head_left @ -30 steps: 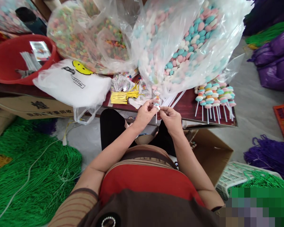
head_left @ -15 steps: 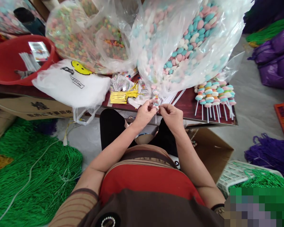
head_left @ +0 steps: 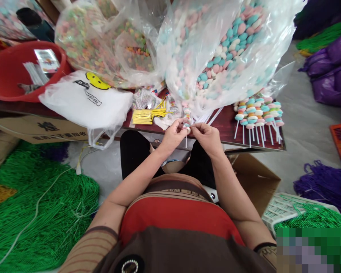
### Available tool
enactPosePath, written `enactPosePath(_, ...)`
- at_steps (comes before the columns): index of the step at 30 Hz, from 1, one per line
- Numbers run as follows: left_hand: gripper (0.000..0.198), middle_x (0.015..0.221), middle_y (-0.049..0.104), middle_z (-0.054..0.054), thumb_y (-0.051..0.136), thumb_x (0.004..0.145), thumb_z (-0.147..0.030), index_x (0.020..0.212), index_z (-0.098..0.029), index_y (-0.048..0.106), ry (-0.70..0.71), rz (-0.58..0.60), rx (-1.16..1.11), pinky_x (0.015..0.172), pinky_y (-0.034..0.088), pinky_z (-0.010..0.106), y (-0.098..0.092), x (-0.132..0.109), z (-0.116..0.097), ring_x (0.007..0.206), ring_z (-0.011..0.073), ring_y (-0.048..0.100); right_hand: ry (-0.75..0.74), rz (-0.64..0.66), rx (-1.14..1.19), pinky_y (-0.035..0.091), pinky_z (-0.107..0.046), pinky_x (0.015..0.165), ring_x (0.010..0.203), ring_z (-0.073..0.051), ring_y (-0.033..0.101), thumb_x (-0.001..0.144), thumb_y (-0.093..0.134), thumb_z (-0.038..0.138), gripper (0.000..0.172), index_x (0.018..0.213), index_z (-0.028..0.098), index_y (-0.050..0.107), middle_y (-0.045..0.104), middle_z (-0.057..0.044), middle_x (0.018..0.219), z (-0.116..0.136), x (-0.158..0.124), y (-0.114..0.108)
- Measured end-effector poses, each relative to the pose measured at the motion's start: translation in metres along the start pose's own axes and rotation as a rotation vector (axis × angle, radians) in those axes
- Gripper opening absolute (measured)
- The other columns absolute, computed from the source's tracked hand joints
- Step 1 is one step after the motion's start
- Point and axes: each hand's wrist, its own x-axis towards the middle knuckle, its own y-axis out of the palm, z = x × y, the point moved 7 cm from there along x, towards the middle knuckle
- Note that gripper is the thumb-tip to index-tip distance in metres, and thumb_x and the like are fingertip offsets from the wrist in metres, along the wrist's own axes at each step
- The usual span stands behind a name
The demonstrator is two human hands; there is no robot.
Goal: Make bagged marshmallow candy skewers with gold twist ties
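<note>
A candy skewer (head_left: 186, 110) of stacked pastel candies stands out in front of me over the table's near edge, its white stick pointing down toward my lap. My left hand (head_left: 174, 133) is closed around its lower candies. From the other side, my right hand (head_left: 207, 135) has thumb and finger pinched together right beside the lowest candy; whatever is between those fingertips is too small to make out. Yellow twist ties (head_left: 147, 116) lie in a bundle left of the skewer. Loose white sticks (head_left: 205, 116) lie just behind my right hand.
Finished-looking candy skewers (head_left: 252, 113) lie together at the table's right end. Large clear bags of pastel candies (head_left: 230, 45) and of orange-green candies (head_left: 102, 49) stand at the back. A red basin (head_left: 8, 72) and white plastic bag (head_left: 102, 102) are leftward. A cardboard box (head_left: 255, 178) sits below right.
Both hands stay at the skewer with only slight finger movement. My right fingertips have shifted a little at its lower end. Nothing else has visibly moved.
</note>
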Motion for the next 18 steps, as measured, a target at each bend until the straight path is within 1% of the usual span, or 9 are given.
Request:
enactPosePath(4,0.032,0.077,0.052,-0.005,0.064,0.079,-0.014,0.111,-0.018,0.065,0.007,0.007,0.000,0.073,0.045,0.021,0.000,0.000,-0.001,0.070,0.0079,0.051,0.009,-0.005,0.010,0.053,-0.030,0.066,0.063,-0.015,0.064,0.076,0.065,0.035,0.018,0.078,0.020,0.073,0.072,0.000,0.069,-0.001,0.001,0.001)
enactPosePath(9,0.032,0.075,0.051,-0.005,0.064,0.079,-0.014,0.110,-0.018,0.065,0.010,0.016,0.003,0.072,0.044,0.021,0.000,-0.001,-0.002,0.068,0.0075,0.050,0.019,-0.002,0.020,0.054,-0.030,0.068,0.064,-0.015,0.065,0.076,0.065,0.036,0.018,0.079,0.020,0.073,0.072,0.000,0.069,-0.001,0.001,0.003)
enactPosePath(12,0.034,0.075,0.052,-0.005,0.065,0.079,-0.015,0.112,-0.019,0.065,0.019,0.020,0.002,0.072,0.044,0.022,0.000,-0.001,-0.001,0.068,0.0084,0.050,0.003,-0.014,-0.048,0.052,-0.028,0.066,0.063,-0.014,0.063,0.077,0.063,0.033,0.017,0.077,0.019,0.072,0.070,0.001,0.067,0.002,0.001,0.002)
enactPosePath(15,0.036,0.073,0.052,-0.006,0.065,0.078,-0.014,0.114,-0.019,0.064,0.045,0.028,0.012,0.072,0.044,0.022,0.000,0.000,0.000,0.069,0.0088,0.050,-0.045,-0.032,-0.146,0.049,-0.027,0.065,0.061,-0.013,0.059,0.077,0.061,0.030,0.016,0.075,0.018,0.071,0.068,0.001,0.065,0.008,0.002,0.001)
enactPosePath(18,0.038,0.072,0.051,-0.006,0.064,0.078,-0.011,0.115,-0.018,0.064,0.074,0.019,0.075,0.070,0.043,0.021,0.000,0.002,0.000,0.067,0.0081,0.049,-0.105,-0.042,-0.240,0.047,-0.026,0.064,0.058,-0.013,0.056,0.076,0.060,0.028,0.013,0.072,0.019,0.069,0.067,0.001,0.064,0.016,0.001,0.002)
